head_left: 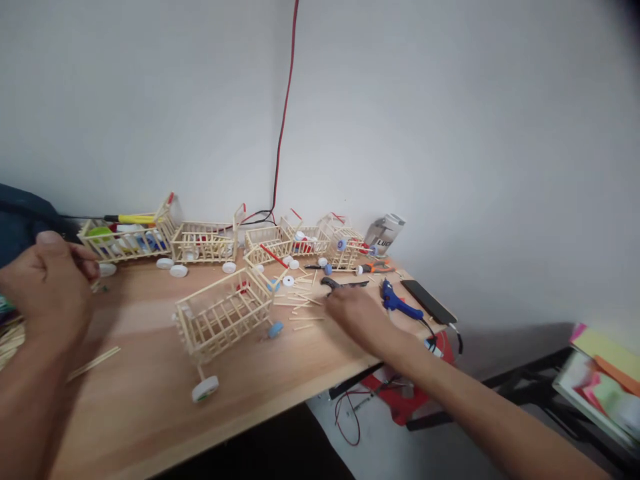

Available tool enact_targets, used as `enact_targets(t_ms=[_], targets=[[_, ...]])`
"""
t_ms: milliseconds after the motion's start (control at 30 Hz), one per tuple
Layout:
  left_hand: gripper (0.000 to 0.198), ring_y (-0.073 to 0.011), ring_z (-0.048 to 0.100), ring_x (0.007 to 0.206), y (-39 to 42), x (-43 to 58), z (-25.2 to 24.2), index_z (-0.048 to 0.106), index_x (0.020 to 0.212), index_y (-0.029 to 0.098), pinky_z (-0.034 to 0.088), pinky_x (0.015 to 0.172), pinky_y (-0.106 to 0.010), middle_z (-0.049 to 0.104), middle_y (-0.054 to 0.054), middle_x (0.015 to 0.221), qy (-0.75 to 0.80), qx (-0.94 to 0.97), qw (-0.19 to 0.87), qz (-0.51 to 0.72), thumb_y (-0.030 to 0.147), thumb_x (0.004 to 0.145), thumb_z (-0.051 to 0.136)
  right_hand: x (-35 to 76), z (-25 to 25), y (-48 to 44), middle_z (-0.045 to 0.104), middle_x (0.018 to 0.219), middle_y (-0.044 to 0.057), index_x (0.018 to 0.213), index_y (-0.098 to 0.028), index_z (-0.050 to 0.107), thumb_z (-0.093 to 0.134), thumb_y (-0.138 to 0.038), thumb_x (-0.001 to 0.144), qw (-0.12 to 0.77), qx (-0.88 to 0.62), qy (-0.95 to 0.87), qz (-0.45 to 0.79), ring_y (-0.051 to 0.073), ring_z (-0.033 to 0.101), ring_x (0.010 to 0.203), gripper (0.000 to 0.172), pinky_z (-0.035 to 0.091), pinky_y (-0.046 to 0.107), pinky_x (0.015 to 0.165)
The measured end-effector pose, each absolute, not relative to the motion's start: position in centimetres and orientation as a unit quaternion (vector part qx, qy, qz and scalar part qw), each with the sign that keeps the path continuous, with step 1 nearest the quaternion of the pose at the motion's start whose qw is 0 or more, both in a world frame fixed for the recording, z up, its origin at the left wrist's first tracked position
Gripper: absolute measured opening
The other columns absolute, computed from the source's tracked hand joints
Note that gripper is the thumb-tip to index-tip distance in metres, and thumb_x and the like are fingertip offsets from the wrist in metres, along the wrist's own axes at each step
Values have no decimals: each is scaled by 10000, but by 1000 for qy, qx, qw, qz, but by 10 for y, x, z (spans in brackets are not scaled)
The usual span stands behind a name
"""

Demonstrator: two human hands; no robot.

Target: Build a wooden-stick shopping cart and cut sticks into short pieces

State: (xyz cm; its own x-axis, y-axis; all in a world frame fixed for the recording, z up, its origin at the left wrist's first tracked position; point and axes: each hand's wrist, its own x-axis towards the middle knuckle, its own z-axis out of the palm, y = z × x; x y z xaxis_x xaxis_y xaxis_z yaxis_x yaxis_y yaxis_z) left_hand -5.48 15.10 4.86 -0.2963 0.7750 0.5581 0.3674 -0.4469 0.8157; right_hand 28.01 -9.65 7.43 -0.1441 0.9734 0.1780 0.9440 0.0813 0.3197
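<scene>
A small cart (225, 313) made of thin wooden sticks stands in the middle of the table, its wheels like white and blue bottle caps and its handle bar red. My left hand (53, 280) is raised at the left edge with curled fingers; whatever it may hold is hidden. On the right, my right hand (357, 317) is closed low over the tabletop, beside a black-handled tool (345, 285) and the loose short sticks (300, 300). Its fingertips are hidden. Two longer sticks (95, 363) lie near my left forearm.
Several more stick carts (205, 241) line the wall, some filled with caps. To the right are orange-handled pliers (377, 267), a blue glue gun (400, 301), a black phone (429, 301) and a tilted box (384, 235). The table's front edge (260, 421) runs diagonally below.
</scene>
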Motion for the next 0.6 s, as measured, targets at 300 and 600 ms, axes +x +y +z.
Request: enact_targets(t_ms=[300,600], targets=[[482,-133,430,482,157,-54,46,512,629,177,321,500,-271,478,3,567,534,561,182,606,492,929,304,441,153,-71,677,788,90,845,-152,710,502,-230,881,-95,850,437,279,173,552,673,226,378,282,633],[469,-134,418,488,164,-58,37,498,639,182,308,484,-278,464,-2,569,554,567,173,585,486,926,285,428,129,-37,685,982,96,977,-192,745,593,-261,889,-16,781,590,204,216,588,941,189,393,303,813]])
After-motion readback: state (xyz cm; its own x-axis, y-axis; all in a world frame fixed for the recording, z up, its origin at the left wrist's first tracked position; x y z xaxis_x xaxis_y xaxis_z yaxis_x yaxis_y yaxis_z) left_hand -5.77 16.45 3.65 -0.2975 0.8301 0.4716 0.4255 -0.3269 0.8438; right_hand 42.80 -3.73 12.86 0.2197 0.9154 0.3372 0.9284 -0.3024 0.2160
